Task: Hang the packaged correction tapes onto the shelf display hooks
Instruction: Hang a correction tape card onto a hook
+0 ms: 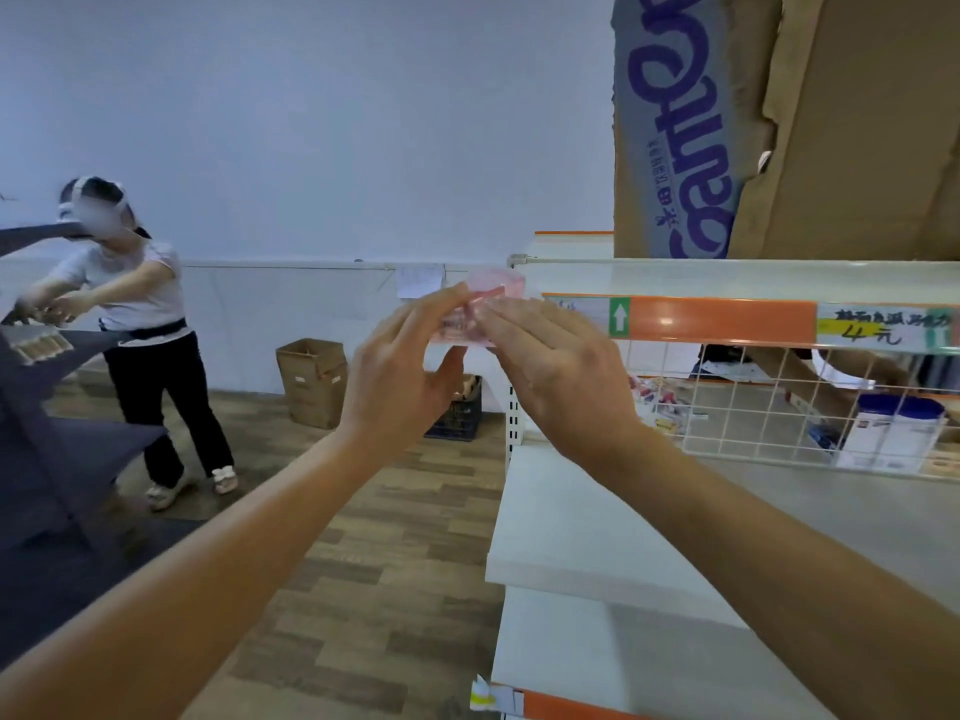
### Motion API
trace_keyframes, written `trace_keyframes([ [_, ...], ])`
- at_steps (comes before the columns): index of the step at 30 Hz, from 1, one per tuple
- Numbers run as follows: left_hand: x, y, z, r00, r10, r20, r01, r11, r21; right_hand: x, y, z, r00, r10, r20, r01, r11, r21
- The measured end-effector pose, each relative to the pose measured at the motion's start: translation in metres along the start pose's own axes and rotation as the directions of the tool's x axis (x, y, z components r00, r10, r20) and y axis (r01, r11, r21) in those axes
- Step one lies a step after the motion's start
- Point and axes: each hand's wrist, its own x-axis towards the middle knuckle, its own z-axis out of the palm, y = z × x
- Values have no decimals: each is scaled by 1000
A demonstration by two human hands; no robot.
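Head: left hand (pixel 405 366), right hand (pixel 556 366) on pink package (pixel 496 284)

Half lost behind two hands: the pink pack (pixel 494 284)
It is blurred, print unreadable; the left hand (pixel 400 366) and right hand (pixel 561 366) cover its lower part, the right thumb hidden.

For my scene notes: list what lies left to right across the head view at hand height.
Dark rack → other person → cardboard box → left hand → pink packet → right hand → wire basket → white tubs.
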Motion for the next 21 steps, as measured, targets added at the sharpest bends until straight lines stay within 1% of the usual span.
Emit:
trace_keyframes([
  [3,-20,10,-7,989,-12,-148,-1,997,-81,-13,-20,-3,997,-41,-62,45,997,70],
  [6,-42,21,-11,978,-50,-203,26,993,-119,-24,-38,-10,992,-49,-119,66,988,141],
  [9,-63,27,-12,984,-53,-172,33,993,-116,-37,-54,-15,993,31,-116,-2,970,243],
  [11,-78,27,-10,990,-73,-121,61,993,-97,-46,-62,-17,989,133,-63,-103,930,354],
  [13,-95,24,-4,995,-84,-61,80,994,-77,-54,-67,-14,967,255,14,-233,860,454],
  [15,-113,21,2,995,-101,10,102,993,-55,-64,-71,-8,920,378,104,-378,783,493],
  [17,-130,18,8,990,-124,71,126,992,-24,-72,-75,-2,852,474,224,-518,698,494],
  [19,-147,18,15,977,-159,139,162,987,-4,-79,-79,4,773,540,334,-633,622,460],
  [21,-163,18,23,961,-186,204,180,983,46,-86,-82,8,670,601,436,-742,525,417],
])
